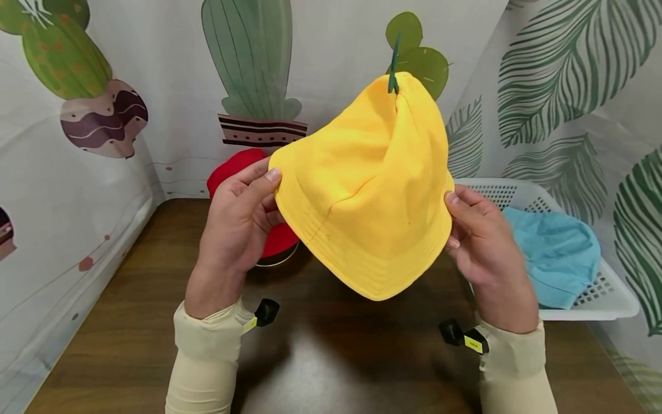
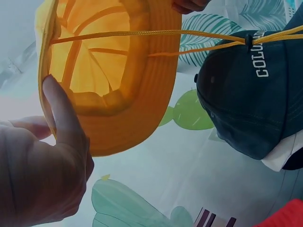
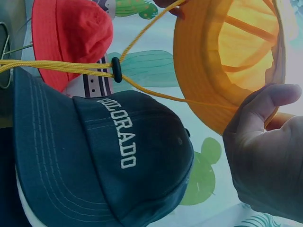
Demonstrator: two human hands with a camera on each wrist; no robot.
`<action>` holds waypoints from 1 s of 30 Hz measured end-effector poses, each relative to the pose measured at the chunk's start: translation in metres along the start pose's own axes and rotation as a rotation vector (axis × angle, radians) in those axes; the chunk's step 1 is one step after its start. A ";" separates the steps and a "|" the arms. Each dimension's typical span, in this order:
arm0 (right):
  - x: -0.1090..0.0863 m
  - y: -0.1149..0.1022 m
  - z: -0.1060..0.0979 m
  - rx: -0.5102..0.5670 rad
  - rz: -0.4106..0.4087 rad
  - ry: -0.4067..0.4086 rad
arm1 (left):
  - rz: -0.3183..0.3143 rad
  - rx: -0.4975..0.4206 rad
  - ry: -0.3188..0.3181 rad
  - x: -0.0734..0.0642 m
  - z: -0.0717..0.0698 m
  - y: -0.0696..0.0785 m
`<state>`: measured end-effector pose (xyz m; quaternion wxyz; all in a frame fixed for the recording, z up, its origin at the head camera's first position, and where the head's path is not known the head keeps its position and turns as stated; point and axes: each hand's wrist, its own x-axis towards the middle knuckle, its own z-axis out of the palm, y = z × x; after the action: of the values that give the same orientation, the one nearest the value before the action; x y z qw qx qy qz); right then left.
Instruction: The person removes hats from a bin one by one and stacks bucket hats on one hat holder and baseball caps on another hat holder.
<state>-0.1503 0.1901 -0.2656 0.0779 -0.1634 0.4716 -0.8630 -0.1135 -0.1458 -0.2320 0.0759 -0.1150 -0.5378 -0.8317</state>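
Note:
A yellow bucket hat with a green stem-like tip is held up above the table. My left hand pinches its brim at the left, thumb on the outer side. At the right edge of the brim, my right hand grips it the same way. Both wrist views look up into the hat's underside, from which a yellow cord with a black toggle hangs. A dark cap lettered COLORADO shows beyond the cord; the yellow hat hides it in the head view.
Behind my left hand a red hat stands at the back of the brown table. To the right, a white perforated basket holds a light blue hat. Patterned cloth hangs along the back and sides.

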 end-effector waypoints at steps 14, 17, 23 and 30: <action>0.011 0.018 0.017 -0.033 0.056 0.030 | -0.001 0.016 0.044 0.002 -0.022 0.004; 0.013 0.022 0.022 -0.029 0.063 0.037 | 0.007 0.007 0.068 0.004 -0.028 0.003; 0.020 0.032 0.036 -0.018 0.070 0.030 | 0.037 -0.060 0.106 0.010 -0.043 0.003; 0.029 0.047 0.056 -0.028 0.048 0.065 | 0.055 -0.086 0.172 0.014 -0.060 0.008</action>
<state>-0.1584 0.1127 -0.2708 0.0807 -0.1249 0.4899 -0.8590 -0.1320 -0.2041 -0.2451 0.1398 -0.0609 -0.4897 -0.8585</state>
